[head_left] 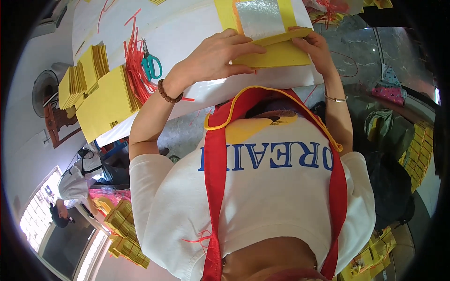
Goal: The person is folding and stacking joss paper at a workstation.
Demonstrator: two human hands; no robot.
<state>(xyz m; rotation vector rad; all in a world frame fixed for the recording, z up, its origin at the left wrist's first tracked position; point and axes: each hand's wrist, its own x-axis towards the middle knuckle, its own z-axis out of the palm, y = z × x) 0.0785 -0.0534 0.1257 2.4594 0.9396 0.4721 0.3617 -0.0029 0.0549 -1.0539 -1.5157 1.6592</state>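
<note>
At the table's front edge I have a folded piece of yellow paper (276, 54) between my hands, with a narrow flap turned along its far side. My left hand (218, 54) grips its left end, fingers over the flap and thumb at the near edge. The flap's right end is pinched by my right hand (316, 47), whose fingertips are partly hidden. Just beyond lies more yellow paper bearing a silver foil rectangle (259, 18) and an orange strip along its left side.
Teal-handled scissors (151, 66) lie beside red plastic strands (135, 70) on the white table (187, 23). Stacked yellow paper (105, 104) covers the left corner. A fan (45, 89) stands past it. Another person (77, 180) is at lower left, near bundled yellow stacks (123, 220).
</note>
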